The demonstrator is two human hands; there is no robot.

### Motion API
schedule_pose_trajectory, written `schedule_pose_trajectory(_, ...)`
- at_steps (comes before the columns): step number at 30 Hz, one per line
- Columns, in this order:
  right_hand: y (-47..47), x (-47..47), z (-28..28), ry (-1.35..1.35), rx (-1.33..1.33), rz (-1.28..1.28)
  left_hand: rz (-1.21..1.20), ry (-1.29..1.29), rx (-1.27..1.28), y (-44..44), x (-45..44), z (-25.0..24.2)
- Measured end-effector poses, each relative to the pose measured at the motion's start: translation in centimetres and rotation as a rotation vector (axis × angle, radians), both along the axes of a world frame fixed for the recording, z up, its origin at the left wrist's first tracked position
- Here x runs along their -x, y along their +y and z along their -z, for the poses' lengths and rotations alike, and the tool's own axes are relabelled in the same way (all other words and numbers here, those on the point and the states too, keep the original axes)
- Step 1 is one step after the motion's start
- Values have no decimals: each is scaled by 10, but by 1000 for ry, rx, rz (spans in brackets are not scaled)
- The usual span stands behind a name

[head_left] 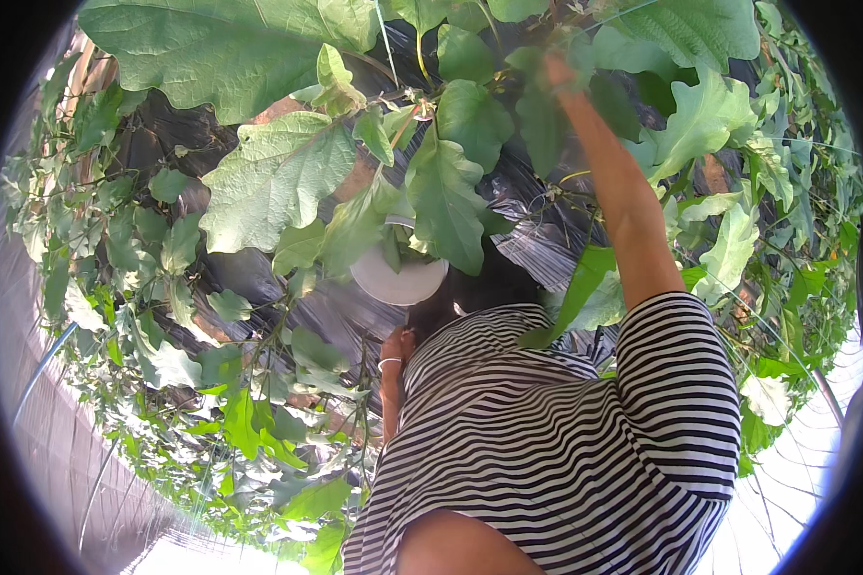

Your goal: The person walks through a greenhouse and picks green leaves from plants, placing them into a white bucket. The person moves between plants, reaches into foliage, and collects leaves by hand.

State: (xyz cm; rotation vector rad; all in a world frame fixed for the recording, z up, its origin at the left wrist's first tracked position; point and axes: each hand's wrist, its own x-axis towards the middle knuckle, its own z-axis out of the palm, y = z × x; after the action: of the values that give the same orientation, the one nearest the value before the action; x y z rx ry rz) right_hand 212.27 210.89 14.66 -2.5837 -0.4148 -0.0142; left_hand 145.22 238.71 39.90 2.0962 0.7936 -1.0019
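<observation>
My right arm reaches up and forward into the leaves of an eggplant plant. The right hand is blurred and partly covered by foliage, so what its fingers hold cannot be made out. Down beside my dark-trousered leg is my left hand, with a pale band at the wrist. Its fingers look curled, but whether anything is in them is hidden. Just ahead of it stands a white bucket, partly behind leaves, with something green showing in its opening.
Black plastic mulch film covers the ground between the plants. Thin support strings run through the foliage. More eggplant plants crowd both sides. A pale sheet wall with curved poles borders the left.
</observation>
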Motion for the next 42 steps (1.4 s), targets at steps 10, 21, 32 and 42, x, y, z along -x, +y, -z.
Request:
schedule_pose_trajectory(10, -4, 38, -182, 906, -1078, 376, 19, -36, 103, 2, 26, 33)
schedule_pose_trajectory(21, 72, 57, -206, 770, -156, 337, -20, -7, 48, -2, 30, 34)
schedule_pose_trajectory(32, 82, 38, -176, 503, -18, 355, 4, 8, 35, -9, 29, 35)
schedule_pose_trajectory(42, 32, 31, -146, -157, 302, 199, -54, 7, 46, -8, 30, 33)
